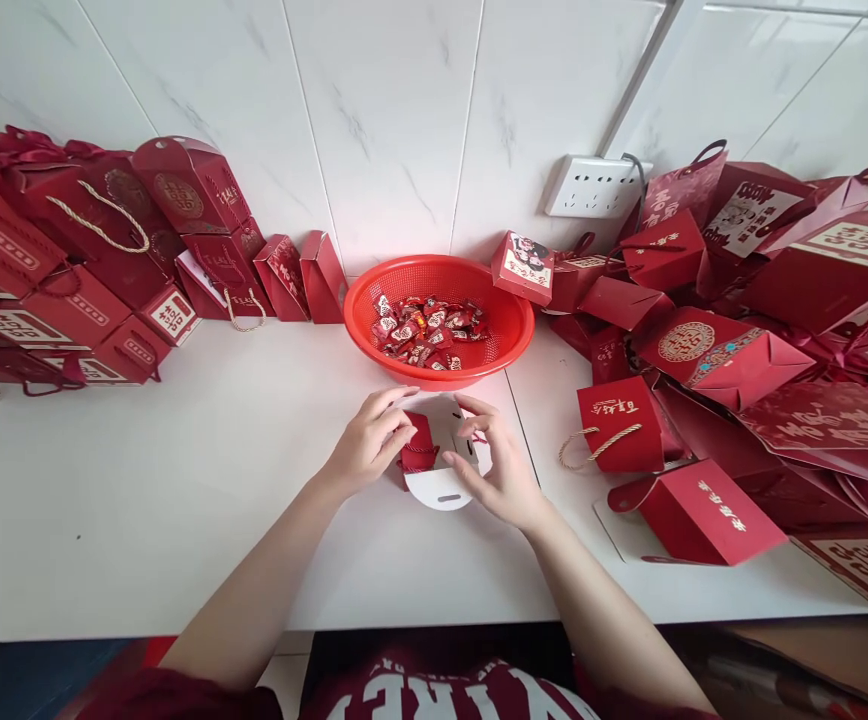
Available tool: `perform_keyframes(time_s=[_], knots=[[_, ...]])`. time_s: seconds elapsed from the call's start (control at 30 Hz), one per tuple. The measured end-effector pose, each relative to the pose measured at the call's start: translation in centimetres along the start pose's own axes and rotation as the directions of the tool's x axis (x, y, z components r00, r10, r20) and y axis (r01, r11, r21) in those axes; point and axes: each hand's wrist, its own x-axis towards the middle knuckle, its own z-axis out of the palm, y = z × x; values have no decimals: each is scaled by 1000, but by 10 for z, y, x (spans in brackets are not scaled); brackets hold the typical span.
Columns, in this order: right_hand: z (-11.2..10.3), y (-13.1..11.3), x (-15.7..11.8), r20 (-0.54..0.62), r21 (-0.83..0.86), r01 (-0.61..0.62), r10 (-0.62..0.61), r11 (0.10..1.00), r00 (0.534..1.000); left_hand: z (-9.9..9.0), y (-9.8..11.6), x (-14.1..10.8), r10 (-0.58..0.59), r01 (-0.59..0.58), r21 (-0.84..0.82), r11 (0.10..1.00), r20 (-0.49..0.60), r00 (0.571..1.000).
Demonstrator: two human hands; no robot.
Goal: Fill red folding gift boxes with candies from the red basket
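In the head view, a small red gift box stands in front of me on the white table. Its white inner flaps are folded out, and a rounded one with a slot points toward me. A dark red cord lies across its left part. My left hand is at the left side of the box, fingers curved and apart from the thumb. Over the right side, my right hand has thumb and fingers spread around the white flaps. Whether fingertips touch the flaps is hard to tell. The inside is partly hidden.
Behind the box, a red plastic basket holds several wrapped candies. Stacked red gift boxes stand at the left. A jumbled heap of red boxes covers the right side. A white power strip is on the tiled wall.
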Motion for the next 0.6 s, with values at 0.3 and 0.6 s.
perform_keyframes(time_s=[0.3,0.6], knots=[[-4,8,1,-302,-189,-297,232,936,925,-6,-14,1,-108,109,-200,974,14,994],[-15,16,4,-211,-158,-500,466,851,859,-40,-55,-3,-542,553,-12,833,182,821]])
